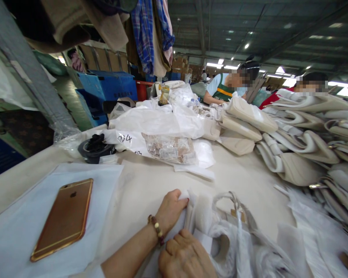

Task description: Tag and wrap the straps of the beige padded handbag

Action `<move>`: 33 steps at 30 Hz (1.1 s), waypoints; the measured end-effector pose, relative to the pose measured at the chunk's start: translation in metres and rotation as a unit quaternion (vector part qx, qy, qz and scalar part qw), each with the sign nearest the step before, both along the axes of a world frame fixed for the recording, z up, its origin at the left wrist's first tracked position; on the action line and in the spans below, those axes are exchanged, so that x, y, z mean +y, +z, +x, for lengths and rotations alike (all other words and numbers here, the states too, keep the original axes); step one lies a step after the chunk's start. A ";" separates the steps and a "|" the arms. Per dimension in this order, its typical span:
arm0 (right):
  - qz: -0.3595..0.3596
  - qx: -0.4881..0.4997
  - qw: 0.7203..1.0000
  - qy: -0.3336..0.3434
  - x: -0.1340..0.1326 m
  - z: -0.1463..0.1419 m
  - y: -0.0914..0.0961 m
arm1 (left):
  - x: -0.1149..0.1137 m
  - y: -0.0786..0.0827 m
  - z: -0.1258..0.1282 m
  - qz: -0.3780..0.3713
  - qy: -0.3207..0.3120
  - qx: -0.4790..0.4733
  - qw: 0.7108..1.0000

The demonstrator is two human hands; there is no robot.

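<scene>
My left hand [171, 210], with a beaded bracelet at the wrist, is closed on the edge of a white wrapping sheet [183, 220], thumb on top. Just below it, my right hand [186, 255] is curled with the knuckles up; its fingertips are hidden, and what they hold cannot be made out. Right of both hands lies a pale handbag [251, 218], its looped handles up, partly covered by white foam and tissue [204, 210]. A small tan tag [238, 214] hangs near the handles.
A gold phone [64, 218] lies on white paper at left. Black tape rolls [96, 148] and a clear bag of small packets [171, 148] lie farther back. Stacked beige bags [303, 154] rise at right. Two people work across the table [234, 173]; a metal post [31, 65] stands left.
</scene>
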State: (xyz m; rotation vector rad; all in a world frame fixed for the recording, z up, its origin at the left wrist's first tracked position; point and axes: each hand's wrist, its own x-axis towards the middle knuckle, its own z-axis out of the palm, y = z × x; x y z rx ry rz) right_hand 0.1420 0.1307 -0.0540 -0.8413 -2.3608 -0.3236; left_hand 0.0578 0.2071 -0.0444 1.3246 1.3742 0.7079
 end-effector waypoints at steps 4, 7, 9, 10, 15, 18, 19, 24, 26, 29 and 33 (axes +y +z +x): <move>-0.021 0.014 1.000 -0.014 0.001 0.000 0.006 | 0.003 0.002 0.006 -0.003 -0.015 0.005 1.000; -0.040 -0.002 0.999 0.000 0.000 -0.001 0.010 | 0.003 0.004 0.008 -0.010 -0.041 0.014 0.999; -0.075 0.004 0.997 -0.012 -0.002 0.001 0.015 | 0.005 0.003 0.012 -0.014 -0.040 0.030 0.999; -0.106 0.006 0.994 -0.023 -0.003 0.002 0.018 | 0.006 0.003 0.014 -0.016 -0.036 0.037 0.999; -0.268 -0.026 0.962 -0.048 -0.005 0.008 0.035 | 0.007 0.003 0.015 -0.034 -0.051 0.024 0.998; -0.323 -0.021 0.945 -0.051 -0.004 0.010 0.040 | 0.001 0.007 0.004 -0.045 -0.089 -0.024 0.995; -0.336 -0.023 0.940 -0.051 -0.004 0.010 0.041 | -0.001 0.008 0.001 -0.044 -0.101 -0.045 0.993; -0.336 -0.030 0.940 -0.047 -0.002 0.009 0.042 | -0.010 0.003 -0.011 -0.045 -0.107 -0.137 0.984; -0.326 -0.030 0.944 -0.052 -0.002 0.009 0.041 | -0.021 -0.001 -0.019 -0.056 -0.088 -0.146 0.984; -0.324 -0.042 0.944 -0.050 -0.002 0.010 0.039 | -0.050 -0.005 -0.045 -0.050 -0.047 -0.128 0.989; -0.339 -0.047 0.938 -0.057 -0.002 0.011 0.040 | -0.091 -0.005 -0.083 0.222 -0.160 0.029 0.961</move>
